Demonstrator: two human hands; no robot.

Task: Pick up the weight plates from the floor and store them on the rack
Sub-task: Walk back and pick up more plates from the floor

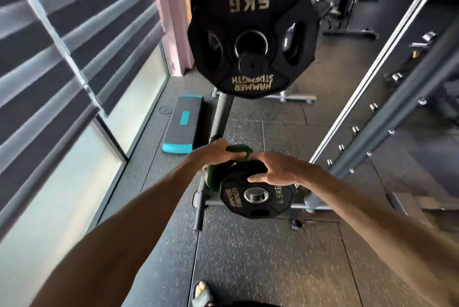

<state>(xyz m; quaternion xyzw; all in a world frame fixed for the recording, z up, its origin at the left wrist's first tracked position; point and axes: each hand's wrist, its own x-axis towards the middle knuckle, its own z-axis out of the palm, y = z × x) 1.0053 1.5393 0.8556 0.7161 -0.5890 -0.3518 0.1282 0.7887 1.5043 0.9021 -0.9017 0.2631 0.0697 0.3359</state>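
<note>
Left hand (218, 152) grips green plate (239, 150); right hand (275, 170), beside it, grips black plate (255, 198) rim; 5KG plate (250, 16) above both hands.

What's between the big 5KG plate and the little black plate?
In the head view, the rack's grey post, then a green plate gripped by the left hand.

This is a gym. Speckled rubber floor tiles (248, 257) lie below the fingers (258, 159). A plate tree (222, 118) rising beyond them carries a black 5KG Hammer Strength plate (250, 23). A teal-edged aerobic step (183, 128) sits to their left, and a pegged steel rack upright (387, 118) stands to their right.
</note>
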